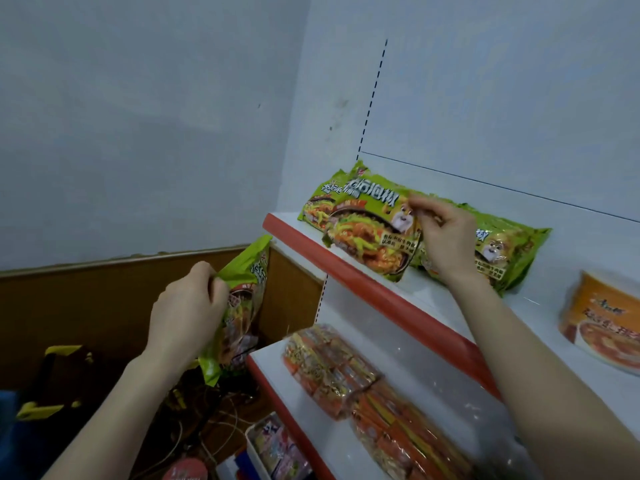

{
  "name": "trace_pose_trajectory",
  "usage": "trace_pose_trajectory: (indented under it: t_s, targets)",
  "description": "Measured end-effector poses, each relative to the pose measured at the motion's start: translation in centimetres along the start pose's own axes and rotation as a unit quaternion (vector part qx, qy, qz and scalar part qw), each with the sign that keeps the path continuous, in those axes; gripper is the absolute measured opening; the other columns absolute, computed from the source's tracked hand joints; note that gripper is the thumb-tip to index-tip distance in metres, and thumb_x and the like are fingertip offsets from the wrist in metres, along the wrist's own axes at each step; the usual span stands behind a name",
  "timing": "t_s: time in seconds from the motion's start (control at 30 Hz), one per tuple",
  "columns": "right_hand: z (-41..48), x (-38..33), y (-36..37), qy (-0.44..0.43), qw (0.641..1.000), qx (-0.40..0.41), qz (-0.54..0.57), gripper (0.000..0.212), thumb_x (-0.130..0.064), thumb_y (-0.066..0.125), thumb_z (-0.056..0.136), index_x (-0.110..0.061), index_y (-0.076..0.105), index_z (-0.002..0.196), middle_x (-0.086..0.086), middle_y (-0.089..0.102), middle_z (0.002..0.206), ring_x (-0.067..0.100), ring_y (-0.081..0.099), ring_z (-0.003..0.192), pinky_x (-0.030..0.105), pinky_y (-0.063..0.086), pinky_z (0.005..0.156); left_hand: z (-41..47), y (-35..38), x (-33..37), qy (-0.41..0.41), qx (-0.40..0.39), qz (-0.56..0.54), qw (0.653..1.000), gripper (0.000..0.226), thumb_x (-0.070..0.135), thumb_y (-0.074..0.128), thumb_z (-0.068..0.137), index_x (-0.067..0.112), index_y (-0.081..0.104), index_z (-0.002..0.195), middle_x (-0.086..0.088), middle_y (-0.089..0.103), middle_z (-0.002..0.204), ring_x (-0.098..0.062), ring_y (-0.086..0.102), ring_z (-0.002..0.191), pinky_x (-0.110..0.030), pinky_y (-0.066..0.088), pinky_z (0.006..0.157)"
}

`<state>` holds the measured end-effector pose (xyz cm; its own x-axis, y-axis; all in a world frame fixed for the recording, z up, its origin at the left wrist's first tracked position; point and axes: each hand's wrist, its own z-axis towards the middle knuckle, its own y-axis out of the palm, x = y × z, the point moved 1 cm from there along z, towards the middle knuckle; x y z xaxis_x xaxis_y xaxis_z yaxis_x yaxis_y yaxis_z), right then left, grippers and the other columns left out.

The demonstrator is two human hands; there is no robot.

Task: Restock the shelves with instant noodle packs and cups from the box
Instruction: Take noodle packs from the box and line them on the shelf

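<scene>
My left hand (pixel 188 308) grips the top edge of a green instant noodle pack (pixel 239 306), which hangs in the air left of the shelves. My right hand (pixel 446 237) pinches the upper edge of another green noodle pack (pixel 367 233) that leans on the top shelf (pixel 433 299) near its left end. Behind it a second green pack (pixel 505 254) leans against the back panel, partly hidden by my right hand. An orange noodle cup (pixel 602 317) stands further right on the same shelf. No box can be made out.
The shelf below (pixel 346 445) holds orange multi-packs of noodles (pixel 332 372) in a row. A white tray of small packets (pixel 277 448) sits lower left. Cables and yellow-black items (pixel 55 379) lie on the floor by a brown wall panel.
</scene>
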<state>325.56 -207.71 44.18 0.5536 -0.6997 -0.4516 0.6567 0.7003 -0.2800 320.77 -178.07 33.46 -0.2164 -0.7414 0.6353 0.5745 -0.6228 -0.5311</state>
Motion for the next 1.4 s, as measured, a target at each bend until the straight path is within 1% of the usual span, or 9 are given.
trace_pose_trajectory:
  t_s: [0.1,0.4,0.6,0.77,0.87,0.97,1.1,1.27,1.4]
  targets:
    - [2.2,1.8,-0.8,0.027,0.999,0.018,-0.022,0.023,0.003,0.051,0.088,0.001,0.069,0.102,0.013,0.068,0.108,0.012,0.059,0.098,-0.002,0.039,0.080,0.3,0.5,0.8,0.002,-0.009,0.008,1.000,0.015,0.015,0.044,0.093,0.008,0.051,0.082,-0.004,0.051,0.058,-0.019,0.044,0.048,-0.027,0.023,0.044]
    - [4.8,6.9,0.5,0.112,0.990,-0.017,-0.086,0.025,0.005,0.048,0.089,0.004,0.068,0.104,0.019,0.067,0.111,0.029,0.060,0.108,0.021,0.039,0.093,2.2,1.3,2.1,0.020,-0.036,0.002,0.999,0.016,0.014,0.044,0.094,0.008,0.050,0.080,-0.002,0.048,0.055,-0.016,0.040,0.046,-0.026,0.021,0.044]
    - [5.2,8.3,3.5,0.137,0.987,-0.026,-0.085,0.028,0.005,0.044,0.090,0.003,0.066,0.107,0.017,0.065,0.115,0.028,0.057,0.112,0.017,0.033,0.090,3.3,2.0,1.9,0.036,-0.065,0.009,0.997,0.015,0.016,0.044,0.094,0.009,0.051,0.082,-0.002,0.048,0.054,-0.017,0.040,0.045,-0.026,0.022,0.043]
    - [5.0,8.8,4.2,0.112,0.982,-0.077,-0.132,0.030,0.002,0.038,0.092,0.003,0.061,0.113,0.018,0.060,0.119,0.029,0.052,0.113,0.023,0.034,0.091,3.9,2.5,1.4,0.044,-0.075,0.019,0.996,0.016,0.016,0.044,0.094,0.009,0.052,0.083,-0.002,0.050,0.055,-0.017,0.041,0.045,-0.025,0.022,0.042]
    - [5.1,8.9,4.1,0.065,0.968,-0.139,-0.198,0.029,-0.016,0.053,0.089,-0.002,0.058,0.115,0.014,0.058,0.115,0.025,0.051,0.108,0.028,0.036,0.088,4.4,2.9,1.3,0.050,-0.080,0.020,0.995,0.015,0.016,0.044,0.094,0.009,0.052,0.083,-0.002,0.050,0.055,-0.017,0.042,0.045,-0.025,0.022,0.042]
    - [5.3,9.4,3.9,0.036,0.939,-0.193,-0.284,0.049,-0.029,0.070,0.079,-0.006,0.053,0.119,0.011,0.057,0.118,0.028,0.047,0.114,0.039,0.040,0.094,4.7,3.4,1.3,0.060,-0.083,0.011,0.995,0.015,0.016,0.044,0.094,0.009,0.052,0.083,-0.004,0.051,0.055,-0.020,0.044,0.046,-0.026,0.024,0.042]
    - [5.2,9.8,3.6,0.046,0.923,-0.189,-0.333,0.055,-0.030,0.070,0.079,-0.009,0.049,0.126,0.010,0.054,0.128,0.034,0.036,0.127,0.046,0.033,0.104,5.1,3.6,1.5,0.080,-0.088,-0.015,0.993,0.015,0.015,0.045,0.093,0.009,0.052,0.081,-0.006,0.054,0.058,-0.025,0.050,0.051,-0.031,0.030,0.045]
    - [5.6,10.2,3.0,0.073,0.929,-0.198,-0.304,0.050,-0.021,0.067,0.082,-0.012,0.050,0.128,0.010,0.054,0.130,0.034,0.036,0.130,0.049,0.034,0.106,5.7,3.5,1.8,0.094,-0.098,-0.061,0.989,0.015,0.014,0.044,0.094,0.010,0.052,0.082,-0.010,0.057,0.063,-0.028,0.053,0.058,-0.041,0.038,0.052]
    - [5.4,10.7,2.9,0.084,0.913,-0.187,-0.352,0.049,-0.021,0.067,0.083,-0.012,0.050,0.128,0.012,0.054,0.131,0.034,0.035,0.131,0.049,0.032,0.107,5.8,3.3,1.9,0.104,-0.103,-0.074,0.987,0.015,0.014,0.044,0.094,0.011,0.052,0.082,-0.009,0.056,0.062,-0.028,0.053,0.057,-0.044,0.040,0.053]
